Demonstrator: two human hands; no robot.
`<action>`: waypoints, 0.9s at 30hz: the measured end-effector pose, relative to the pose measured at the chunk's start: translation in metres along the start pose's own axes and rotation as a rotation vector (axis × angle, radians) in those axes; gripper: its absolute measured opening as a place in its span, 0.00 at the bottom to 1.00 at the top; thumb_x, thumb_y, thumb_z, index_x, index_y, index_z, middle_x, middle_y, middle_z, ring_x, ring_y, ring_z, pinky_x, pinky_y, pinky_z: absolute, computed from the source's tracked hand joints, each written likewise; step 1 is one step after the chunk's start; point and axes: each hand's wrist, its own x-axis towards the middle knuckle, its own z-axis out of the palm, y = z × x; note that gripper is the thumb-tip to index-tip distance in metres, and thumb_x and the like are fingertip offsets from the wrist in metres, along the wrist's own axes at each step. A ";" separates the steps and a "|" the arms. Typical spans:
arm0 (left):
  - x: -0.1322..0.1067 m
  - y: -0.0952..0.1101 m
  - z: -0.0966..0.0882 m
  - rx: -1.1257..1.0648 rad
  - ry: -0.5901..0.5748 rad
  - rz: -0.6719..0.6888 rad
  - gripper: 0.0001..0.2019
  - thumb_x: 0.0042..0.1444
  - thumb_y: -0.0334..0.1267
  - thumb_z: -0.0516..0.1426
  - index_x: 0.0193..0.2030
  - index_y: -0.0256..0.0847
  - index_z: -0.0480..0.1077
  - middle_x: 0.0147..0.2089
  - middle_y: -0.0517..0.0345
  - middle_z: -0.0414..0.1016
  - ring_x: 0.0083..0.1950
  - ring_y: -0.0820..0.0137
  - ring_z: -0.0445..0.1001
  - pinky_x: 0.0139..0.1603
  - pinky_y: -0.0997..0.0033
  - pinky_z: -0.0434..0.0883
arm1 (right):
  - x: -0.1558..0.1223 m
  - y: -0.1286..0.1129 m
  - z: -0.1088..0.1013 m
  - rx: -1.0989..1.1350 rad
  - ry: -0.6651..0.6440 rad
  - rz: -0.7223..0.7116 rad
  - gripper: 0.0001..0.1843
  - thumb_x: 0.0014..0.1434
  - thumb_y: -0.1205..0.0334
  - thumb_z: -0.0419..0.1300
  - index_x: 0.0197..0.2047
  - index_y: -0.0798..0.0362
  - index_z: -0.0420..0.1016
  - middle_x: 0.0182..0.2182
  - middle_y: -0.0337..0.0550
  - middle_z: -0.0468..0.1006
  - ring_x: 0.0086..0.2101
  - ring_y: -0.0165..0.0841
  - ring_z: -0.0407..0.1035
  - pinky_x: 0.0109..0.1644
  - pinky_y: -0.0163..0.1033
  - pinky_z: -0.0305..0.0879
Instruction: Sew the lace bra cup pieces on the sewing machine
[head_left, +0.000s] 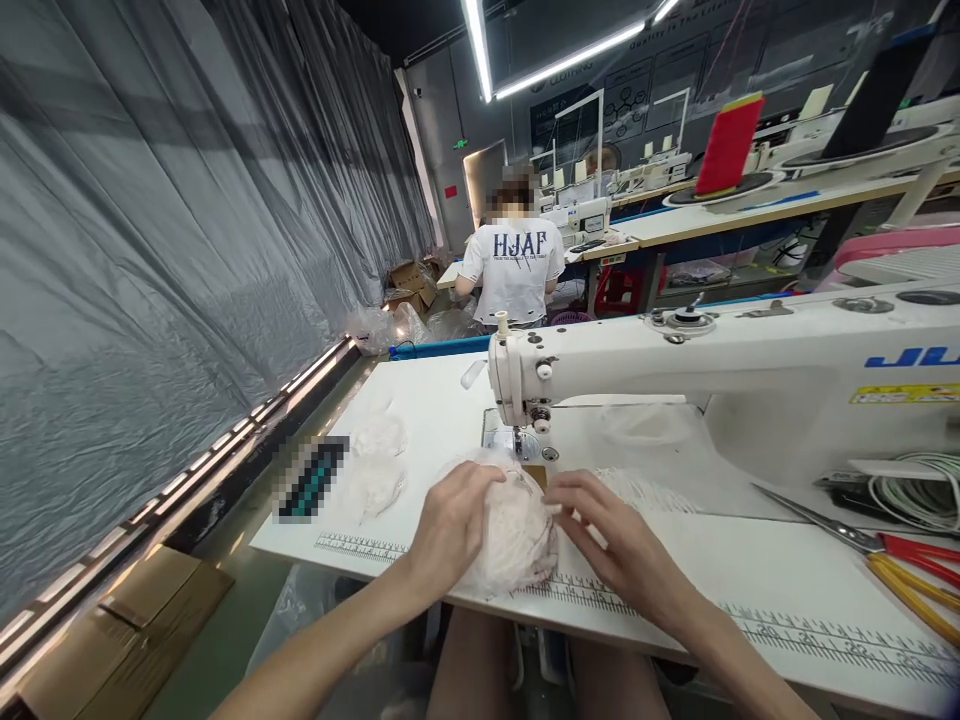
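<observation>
Because the white fabric pc (521, 540) lies on the bench (439, 390) just in front of the needle area (517, 440), both hands can work close to the sewing mach. (600, 365) w/o stretching, I'd judge. L hand (452, 520) rests over the pc's left side, fingers bent across it, prob. to keep the soft stuff flat & steady; can't tell if that grip is closed on cloth or only pressing. R hand (600, 520) has its fingers half curled, tips at the pc's right edge — likely to guide the rim — but whether they pinch it, can't tell either. Scissors (847, 525) lie off to the right, presumably w/in R reach yet out of the cloth's way; the printed ruler (780, 630) runs along the near edge, handy for measuring, I'd guess. A lacy strip (649, 490) sits beyond the R hand, under the mach. arm. Count: 2 hands, 1 pc between them, 2 white pcs (375, 460) set aside on the left, 1 mach. on this bench, 1 strip, 1 coil of pale cable (919, 490) at far right. Red & orange handles show — can't tell if 1 pair or 2. Farther off: 1 red thread cone (731, 145), 1 black cone (874, 95), 1 co-worker (517, 260) in a white tee, back turned.
</observation>
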 end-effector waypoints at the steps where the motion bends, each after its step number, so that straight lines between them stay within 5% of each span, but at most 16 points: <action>1: 0.002 0.002 -0.003 -0.018 -0.009 0.006 0.15 0.59 0.23 0.44 0.43 0.39 0.68 0.38 0.53 0.71 0.39 0.69 0.71 0.37 0.72 0.69 | -0.005 0.001 0.000 -0.027 -0.035 -0.014 0.12 0.63 0.69 0.47 0.47 0.49 0.67 0.45 0.49 0.69 0.41 0.35 0.68 0.39 0.37 0.68; 5: 0.004 0.011 0.002 -0.036 -0.103 0.048 0.16 0.59 0.24 0.45 0.40 0.38 0.72 0.40 0.50 0.69 0.41 0.68 0.69 0.39 0.71 0.69 | -0.012 0.005 0.007 -0.117 -0.052 -0.054 0.15 0.62 0.72 0.46 0.47 0.51 0.68 0.47 0.51 0.70 0.44 0.39 0.66 0.41 0.44 0.66; 10: -0.002 0.020 0.008 -0.019 -0.294 -0.076 0.17 0.54 0.22 0.46 0.43 0.38 0.72 0.40 0.51 0.68 0.42 0.66 0.69 0.41 0.69 0.69 | 0.001 0.008 0.011 -0.043 -0.057 -0.069 0.14 0.63 0.71 0.45 0.41 0.52 0.71 0.41 0.48 0.73 0.40 0.36 0.68 0.41 0.40 0.66; 17: -0.005 0.027 0.012 0.076 -0.224 -0.153 0.12 0.52 0.40 0.58 0.42 0.37 0.69 0.39 0.51 0.67 0.40 0.64 0.69 0.40 0.64 0.69 | 0.017 0.006 0.001 0.067 -0.136 -0.088 0.15 0.60 0.73 0.45 0.36 0.51 0.71 0.33 0.43 0.72 0.34 0.32 0.67 0.35 0.34 0.64; 21: -0.008 0.023 0.023 0.145 -0.148 -0.137 0.04 0.57 0.34 0.53 0.36 0.38 0.68 0.36 0.53 0.67 0.38 0.66 0.67 0.36 0.68 0.67 | 0.021 0.006 0.000 0.099 -0.153 -0.091 0.14 0.61 0.71 0.45 0.36 0.51 0.71 0.33 0.43 0.72 0.32 0.32 0.66 0.34 0.34 0.63; 27: -0.006 0.019 0.018 0.037 -0.180 -0.175 0.10 0.61 0.31 0.48 0.34 0.38 0.69 0.34 0.55 0.67 0.35 0.70 0.67 0.34 0.72 0.65 | 0.017 0.010 -0.001 0.171 -0.149 -0.067 0.16 0.61 0.74 0.42 0.41 0.51 0.68 0.35 0.43 0.71 0.35 0.31 0.67 0.37 0.35 0.66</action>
